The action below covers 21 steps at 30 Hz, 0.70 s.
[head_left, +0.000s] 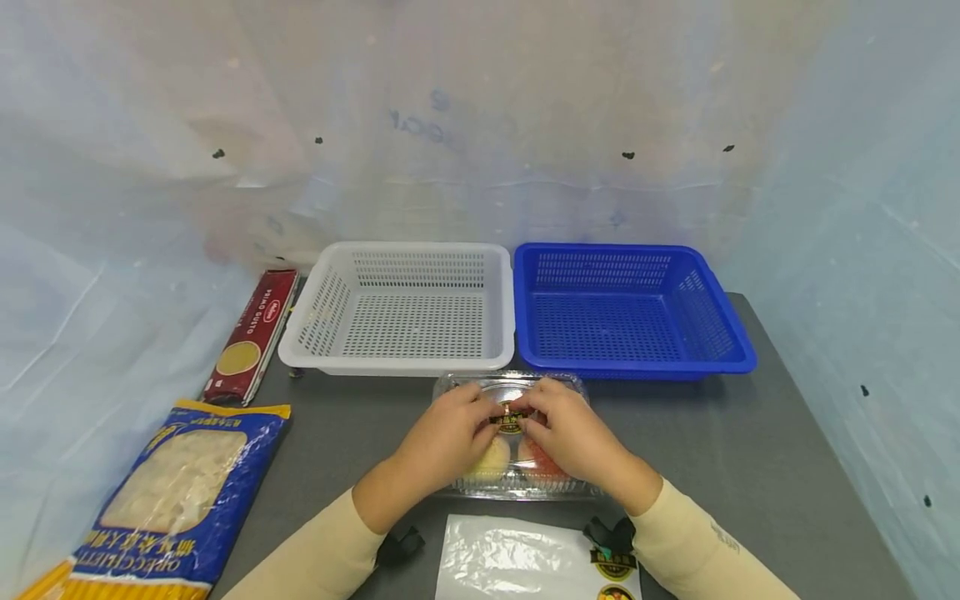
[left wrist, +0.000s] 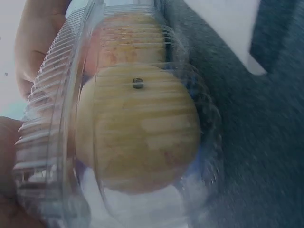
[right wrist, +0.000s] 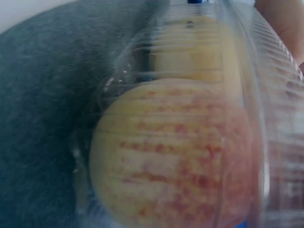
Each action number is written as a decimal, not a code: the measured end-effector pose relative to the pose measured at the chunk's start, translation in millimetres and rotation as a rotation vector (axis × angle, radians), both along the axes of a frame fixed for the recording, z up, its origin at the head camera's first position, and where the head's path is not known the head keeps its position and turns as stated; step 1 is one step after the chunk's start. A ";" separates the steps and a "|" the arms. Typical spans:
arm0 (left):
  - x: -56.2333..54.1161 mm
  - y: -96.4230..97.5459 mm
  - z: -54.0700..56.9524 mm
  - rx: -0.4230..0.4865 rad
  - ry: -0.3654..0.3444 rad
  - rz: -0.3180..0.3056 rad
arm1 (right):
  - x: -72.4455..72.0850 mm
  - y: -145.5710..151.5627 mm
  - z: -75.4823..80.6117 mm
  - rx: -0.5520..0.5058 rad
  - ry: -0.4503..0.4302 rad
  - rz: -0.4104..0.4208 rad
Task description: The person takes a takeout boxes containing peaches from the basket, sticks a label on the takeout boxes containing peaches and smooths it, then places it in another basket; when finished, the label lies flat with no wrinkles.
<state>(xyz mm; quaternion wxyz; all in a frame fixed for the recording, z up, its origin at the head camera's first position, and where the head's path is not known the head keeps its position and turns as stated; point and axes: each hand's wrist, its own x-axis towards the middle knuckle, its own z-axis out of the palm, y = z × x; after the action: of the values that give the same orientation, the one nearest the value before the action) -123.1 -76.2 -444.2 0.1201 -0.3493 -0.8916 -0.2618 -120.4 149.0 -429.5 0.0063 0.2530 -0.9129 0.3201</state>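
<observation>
A clear plastic clamshell box (head_left: pixel 517 492) sits on the table between my hands. Inside are a yellow round fruit (left wrist: pixel 137 128) and a yellow one streaked with red (right wrist: pixel 173 156), both apple-like. Over the lid, a black-and-gold sticker (head_left: pixel 510 423) lies between my fingertips; whether it is stuck down cannot be told. My left hand (head_left: pixel 447 429) pinches its left side with bent thumb and index finger. At the right side, my right hand (head_left: pixel 577 433) does likewise. A white sheet with similar stickers (head_left: pixel 517 558) lies in front of the box.
Behind the box stand a white basket (head_left: pixel 412 365) and a blue basket (head_left: pixel 637 367), side by side. On the left lie a red pasta pack (head_left: pixel 255 337) and a blue-and-yellow pasta bag (head_left: pixel 172 492). Plastic sheeting (head_left: pixel 480 125) hangs around the grey table (head_left: pixel 780 467).
</observation>
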 end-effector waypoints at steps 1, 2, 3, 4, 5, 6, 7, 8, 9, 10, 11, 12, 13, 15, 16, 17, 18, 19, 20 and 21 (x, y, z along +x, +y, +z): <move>0.9 -0.9 0.2 -0.019 0.033 -0.017 | 2.0 0.6 -0.4 0.024 0.034 0.013; 1.8 -2.0 0.4 -0.039 0.065 -0.035 | 4.2 1.6 -0.6 0.048 0.080 0.033; 2.8 -3.0 0.6 -0.059 0.097 -0.053 | 6.0 2.7 -1.2 0.065 0.129 0.056; 3.8 -4.3 0.8 -0.079 0.127 -0.071 | 7.7 3.9 -1.8 0.085 0.184 0.080; 4.8 -5.6 0.8 -0.099 0.153 -0.086 | 9.1 5.4 -2.8 0.110 0.241 0.101; 5.8 -7.1 0.4 -0.123 0.174 -0.097 | 10.3 7.0 -3.5 0.133 0.291 0.120; 6.9 -8.7 0.6 -0.146 0.189 -0.106 | 11.3 9.0 -4.4 0.155 0.330 0.139; 7.7 -10.5 0.4 -0.167 0.197 -0.114 | 12.1 11.1 -5.3 0.172 0.357 0.159; 8.4 -12.3 0.4 -0.186 0.195 -0.123 | 12.5 13.4 -6.2 0.188 0.370 0.178; 8.7 -14.3 0.5 -0.204 0.187 -0.131 | 13.0 15.6 -6.7 0.203 0.377 0.193; 8.8 -16.5 0.6 -0.220 0.171 -0.138 | 13.0 17.7 -7.2 0.212 0.376 0.206; 8.6 -18.6 1.0 -0.235 0.152 -0.146 | 12.5 19.6 -7.8 0.214 0.371 0.217; 8.0 -20.7 1.4 -0.247 0.129 -0.155 | 11.9 21.2 -8.4 0.212 0.359 0.227; 6.2 -25.6 1.3 -0.265 0.072 -0.177 | 10.2 23.5 -9.9 0.201 0.342 0.243; 5.0 -28.1 1.0 -0.272 0.047 -0.189 | 9.3 24.3 -10.9 0.193 0.336 0.249; 3.7 -30.7 0.0 -0.275 0.026 -0.204 | 8.3 25.0 -12.1 0.185 0.330 0.255; 2.3 -33.1 -0.9 -0.274 0.004 -0.218 | 7.6 25.7 -13.2 0.177 0.325 0.261; 1.0 -35.6 -2.2 -0.271 -0.014 -0.232 | 7.1 26.4 -14.5 0.167 0.319 0.266; -0.3 -38.1 -3.4 -0.261 -0.036 -0.246 | 6.8 27.4 -15.7 0.159 0.311 0.271; -1.5 -40.1 -4.8 -0.248 -0.055 -0.259 | 6.5 28.6 -17.1 0.149 0.300 0.274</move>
<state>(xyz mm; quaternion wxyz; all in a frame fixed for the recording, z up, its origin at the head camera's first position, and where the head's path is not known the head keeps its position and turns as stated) -124.6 -116.3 -449.0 0.0169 -0.4660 -0.8676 -0.1727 -113.9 177.6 -446.6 0.0798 0.4194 -0.8800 0.2082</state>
